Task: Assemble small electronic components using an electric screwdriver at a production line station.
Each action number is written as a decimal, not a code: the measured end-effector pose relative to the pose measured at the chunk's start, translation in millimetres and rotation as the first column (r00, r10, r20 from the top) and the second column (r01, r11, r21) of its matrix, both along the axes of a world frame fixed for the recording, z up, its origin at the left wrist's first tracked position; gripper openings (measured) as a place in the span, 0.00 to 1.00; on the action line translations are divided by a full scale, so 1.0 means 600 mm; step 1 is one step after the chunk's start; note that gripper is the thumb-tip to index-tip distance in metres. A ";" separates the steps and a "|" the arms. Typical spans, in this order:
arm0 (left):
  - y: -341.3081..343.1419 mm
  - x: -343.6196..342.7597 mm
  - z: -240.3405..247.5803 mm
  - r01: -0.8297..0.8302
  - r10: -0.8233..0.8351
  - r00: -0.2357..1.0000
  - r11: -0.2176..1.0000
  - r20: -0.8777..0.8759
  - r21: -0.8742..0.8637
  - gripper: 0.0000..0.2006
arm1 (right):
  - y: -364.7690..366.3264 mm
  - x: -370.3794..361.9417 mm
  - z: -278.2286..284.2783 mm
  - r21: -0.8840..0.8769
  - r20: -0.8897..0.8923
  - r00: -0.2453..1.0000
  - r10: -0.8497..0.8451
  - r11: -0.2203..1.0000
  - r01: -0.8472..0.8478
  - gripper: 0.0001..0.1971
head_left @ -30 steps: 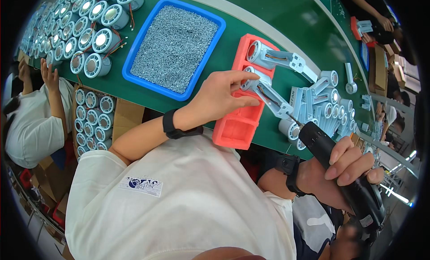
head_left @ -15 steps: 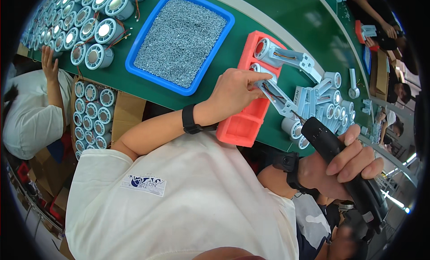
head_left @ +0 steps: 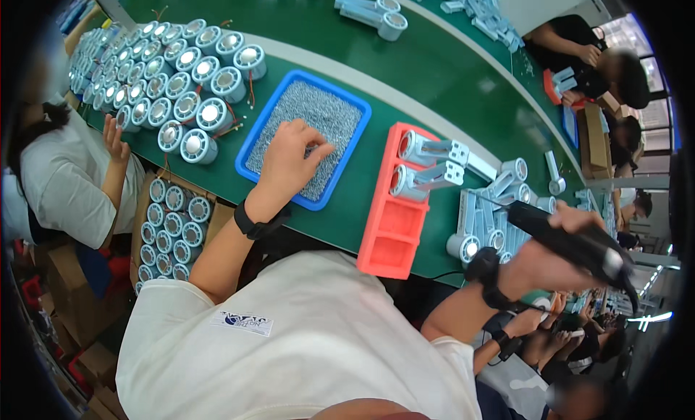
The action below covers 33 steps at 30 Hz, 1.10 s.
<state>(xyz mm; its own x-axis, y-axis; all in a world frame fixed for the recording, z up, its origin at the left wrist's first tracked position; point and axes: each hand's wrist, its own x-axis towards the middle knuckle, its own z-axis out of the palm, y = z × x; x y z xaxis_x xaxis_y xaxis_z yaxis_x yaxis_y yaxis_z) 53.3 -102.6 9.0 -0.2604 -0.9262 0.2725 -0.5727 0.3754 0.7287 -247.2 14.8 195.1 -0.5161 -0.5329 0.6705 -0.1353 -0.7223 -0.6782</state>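
My left hand is over the blue tray of small silvery screws. Its thumb and fingers are bent together at the screws; what lies between them is too small to make out. Held in my right hand is a black electric screwdriver, its thin bit pointing left above some pale blue parts. A red holder sits between the hands. Two pale blue fan bodies with handles, an upper one and a lower one, lie in its far slots; the two near slots hold nothing.
Round motor units with wires stand in rows at the left. A cardboard box of similar units is below them. Finished-looking pale blue parts pile up right of the holder. Another person's hand is at the left.
My left hand has left the fan part in the holder and moved left to the screw tray. The screwdriver has come away from that part, which now lies turned in its slot.
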 end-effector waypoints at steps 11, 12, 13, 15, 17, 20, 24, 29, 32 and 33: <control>0.061 -0.050 0.078 0.543 -0.553 0.832 0.798 0.041 -0.262 0.24 | -0.052 0.151 -0.080 0.346 -0.936 0.319 0.148 0.553 0.758 0.26; 0.093 -0.080 0.076 0.614 -0.626 0.779 0.747 0.043 -0.256 0.23 | -0.079 0.141 -0.092 0.343 -0.937 0.318 0.143 0.549 0.763 0.26; 0.117 -0.100 0.067 0.684 -0.697 0.715 0.685 0.046 -0.251 0.21 | -0.105 0.125 -0.102 0.426 -0.903 0.328 0.277 0.477 0.769 0.26; 0.136 -0.104 0.030 0.700 -0.698 0.709 0.678 0.101 -0.225 0.19 | -0.098 0.107 -0.090 0.487 -0.854 0.341 0.393 0.373 0.790 0.26; 0.139 -0.128 0.003 0.718 -0.690 0.696 0.674 0.200 -0.172 0.16 | -0.054 0.085 -0.042 0.522 -0.848 0.397 0.350 0.677 0.519 0.23; 0.129 -0.131 0.012 0.744 -0.728 0.667 0.659 0.156 -0.106 0.10 | 0.135 0.013 0.017 0.053 -0.678 0.585 -0.444 0.765 0.642 0.09; 0.125 -0.138 0.026 0.736 -0.712 0.673 0.672 0.201 -0.084 0.13 | 0.236 -0.052 0.072 -0.463 -0.506 -0.056 -0.860 0.216 0.859 0.12; 0.105 -0.117 0.079 0.695 -0.697 0.714 0.717 -0.069 -0.051 0.20 | 0.261 -0.287 -0.154 0.117 0.152 0.512 -0.845 0.530 0.840 0.13; 0.033 -0.049 0.116 0.527 -0.496 0.845 0.836 -0.202 0.153 0.21 | 0.298 -0.361 -0.301 0.276 0.345 0.379 -0.858 0.479 0.833 0.16; -0.008 -0.025 0.101 0.450 -0.385 0.873 0.873 -0.300 0.188 0.21 | 0.312 -0.372 -0.336 0.283 0.441 0.367 -0.819 0.515 0.809 0.16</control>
